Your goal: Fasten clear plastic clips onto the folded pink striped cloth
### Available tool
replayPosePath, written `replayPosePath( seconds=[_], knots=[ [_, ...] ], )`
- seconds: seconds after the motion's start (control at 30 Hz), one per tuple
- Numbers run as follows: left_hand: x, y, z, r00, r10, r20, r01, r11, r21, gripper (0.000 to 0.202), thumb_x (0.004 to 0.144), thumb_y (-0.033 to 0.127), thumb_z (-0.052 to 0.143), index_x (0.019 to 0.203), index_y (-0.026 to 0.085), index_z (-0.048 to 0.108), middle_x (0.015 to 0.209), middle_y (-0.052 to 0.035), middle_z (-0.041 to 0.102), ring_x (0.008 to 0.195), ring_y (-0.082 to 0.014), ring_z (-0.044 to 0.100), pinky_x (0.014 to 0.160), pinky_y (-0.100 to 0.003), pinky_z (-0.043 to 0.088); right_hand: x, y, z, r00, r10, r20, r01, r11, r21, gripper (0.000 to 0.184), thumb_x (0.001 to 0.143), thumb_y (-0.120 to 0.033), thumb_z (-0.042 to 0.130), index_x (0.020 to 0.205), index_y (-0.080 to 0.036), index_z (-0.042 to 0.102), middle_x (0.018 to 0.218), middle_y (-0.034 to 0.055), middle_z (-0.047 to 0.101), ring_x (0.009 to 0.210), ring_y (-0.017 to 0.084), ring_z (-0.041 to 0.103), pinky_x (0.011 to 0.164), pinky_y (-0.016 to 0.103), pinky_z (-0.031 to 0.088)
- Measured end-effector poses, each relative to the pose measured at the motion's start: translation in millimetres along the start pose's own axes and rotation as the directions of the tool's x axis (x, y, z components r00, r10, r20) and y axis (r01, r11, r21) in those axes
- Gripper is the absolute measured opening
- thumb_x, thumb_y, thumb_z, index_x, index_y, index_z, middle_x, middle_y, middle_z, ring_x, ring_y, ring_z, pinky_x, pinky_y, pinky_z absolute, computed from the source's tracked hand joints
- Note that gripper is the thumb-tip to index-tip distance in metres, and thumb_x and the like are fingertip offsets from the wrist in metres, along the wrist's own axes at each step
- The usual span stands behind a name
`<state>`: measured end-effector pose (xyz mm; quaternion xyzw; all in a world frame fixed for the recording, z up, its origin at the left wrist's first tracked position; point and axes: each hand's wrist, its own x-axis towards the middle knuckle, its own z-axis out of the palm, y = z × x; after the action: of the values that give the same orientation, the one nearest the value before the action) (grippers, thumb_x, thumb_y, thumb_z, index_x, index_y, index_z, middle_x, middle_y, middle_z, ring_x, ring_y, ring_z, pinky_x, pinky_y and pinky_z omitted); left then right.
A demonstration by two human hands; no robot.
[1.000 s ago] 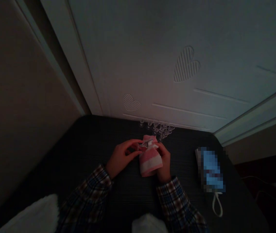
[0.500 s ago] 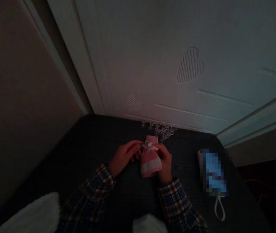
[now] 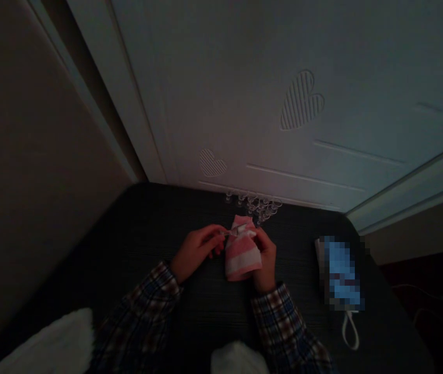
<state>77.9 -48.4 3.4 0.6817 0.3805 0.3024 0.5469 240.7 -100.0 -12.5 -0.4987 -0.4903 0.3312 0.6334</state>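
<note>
My left hand point(image 3: 196, 249) pinches the thin end of a small clear stemmed glass point(image 3: 230, 233) between thumb and fingers. The glass's wider end rests against a pink and white striped cloth point(image 3: 243, 259). Gripping that cloth from its right side is my right hand point(image 3: 266, 257), with some fingers hidden behind the folds. Just beyond the cloth, several small clear stemmed glasses point(image 3: 262, 208) stand close together on the dark tabletop point(image 3: 151, 223). The dim light hides their finer detail.
A white panel point(image 3: 237, 104) with raised hearts rises behind the table's back edge. On the right lies a blurred-out blue phone-like item point(image 3: 342, 272) with a white wrist loop point(image 3: 350, 332). A brown wall point(image 3: 38, 156) stands on the left.
My left hand has drawn slightly left, and more of the glass's stem shows between it and the cloth. The right hand keeps its hold on the cloth. The view has shifted a little.
</note>
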Motion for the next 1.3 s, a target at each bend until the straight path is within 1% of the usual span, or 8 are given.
replayPosePath(
  seconds=[0.1,0.3,0.43,0.6,0.77,0.97,1.1,1.3],
  knots=[
    [0.6,-1.2,0.4,1.0,-0.02,-0.019,0.019,1.0,-0.02,0.031,0.084,0.038,0.042,0.096,0.014,0.057,0.069,-0.0018,0.057,0.059,-0.0121,0.054,0.048,-0.021,0.043,-0.1,0.9,0.1,1.0,-0.02,0.013,0.02,1.0,-0.007,0.013,0.071,-0.017,0.059,0.084,-0.019,0.062,0.083,0.0013,0.06,0.077,0.015,0.055,0.068,0.025,0.042],
    [-0.8,2.8,3.2,0.996,0.009,-0.084,-0.016,0.997,-0.079,0.049,0.077,0.034,0.055,0.123,0.024,0.04,0.091,-0.003,0.058,0.063,-0.0111,0.056,0.046,-0.019,0.043,-0.8,3.1,1.3,1.0,-0.012,-0.005,0.012,1.0,-0.024,0.014,0.071,-0.018,0.061,0.086,-0.019,0.062,0.086,0.0021,0.061,0.079,0.016,0.056,0.068,0.025,0.042],
    [-1.8,3.7,4.1,0.998,0.007,-0.061,-0.008,1.0,-0.004,0.042,0.075,0.032,0.057,0.115,0.023,0.047,0.091,-0.0027,0.058,0.063,-0.0111,0.056,0.046,-0.019,0.044,-1.3,3.8,0.6,1.0,0.021,-0.022,-0.021,1.0,-0.022,0.012,0.072,-0.019,0.059,0.084,-0.018,0.061,0.084,0.0023,0.061,0.078,0.016,0.056,0.068,0.025,0.042],
    [-1.3,0.3,1.8,0.998,0.015,-0.056,-0.013,1.0,0.028,0.027,0.081,0.035,0.049,0.101,0.019,0.055,0.071,0.0002,0.058,0.058,-0.0112,0.054,0.048,-0.02,0.043,-0.9,4.8,-0.7,1.0,0.003,0.0,-0.003,1.0,-0.009,0.016,0.07,-0.015,0.058,0.085,-0.019,0.061,0.083,0.0011,0.06,0.076,0.015,0.054,0.067,0.025,0.042],
    [-1.0,-1.7,-1.2,0.997,-0.017,-0.081,0.023,0.997,0.079,0.036,0.086,0.041,0.038,0.077,0.014,0.059,0.056,0.0008,0.053,0.052,-0.0107,0.051,0.049,-0.021,0.042,-1.8,6.3,0.7,0.999,-0.014,0.035,0.016,0.999,-0.033,0.016,0.072,-0.014,0.058,0.086,-0.021,0.062,0.079,-0.0004,0.057,0.072,0.013,0.052,0.063,0.023,0.039],
    [-1.4,4.0,3.4,0.997,-0.004,-0.082,0.002,1.0,-0.02,0.041,0.079,0.036,0.052,0.116,0.022,0.046,0.085,-0.0019,0.059,0.062,-0.0116,0.056,0.046,-0.019,0.043,-1.9,1.3,0.8,1.0,-0.018,0.007,0.019,0.998,-0.066,0.014,0.072,-0.014,0.057,0.085,-0.019,0.061,0.082,0.0005,0.057,0.074,0.014,0.052,0.064,0.024,0.039],
    [-2.1,5.7,4.8,0.998,0.026,-0.054,-0.024,0.999,0.039,0.035,0.078,0.034,0.054,0.111,0.023,0.05,0.087,-0.0022,0.059,0.065,-0.0119,0.057,0.048,-0.019,0.045,-1.0,0.2,-0.7,1.0,0.008,-0.012,-0.008,0.998,-0.058,0.011,0.072,-0.016,0.057,0.082,-0.018,0.059,0.081,0.0009,0.058,0.074,0.015,0.053,0.066,0.025,0.04],
    [-1.8,1.5,1.4,1.0,0.011,-0.029,-0.009,0.998,0.068,0.026,0.08,0.035,0.049,0.098,0.018,0.056,0.067,0.0004,0.058,0.058,-0.0116,0.054,0.049,-0.021,0.044,-0.8,1.3,-1.4,1.0,0.01,-0.008,-0.01,0.999,-0.032,0.01,0.072,-0.019,0.059,0.081,-0.019,0.06,0.079,0.0006,0.057,0.073,0.015,0.053,0.065,0.024,0.041]
  ],
)
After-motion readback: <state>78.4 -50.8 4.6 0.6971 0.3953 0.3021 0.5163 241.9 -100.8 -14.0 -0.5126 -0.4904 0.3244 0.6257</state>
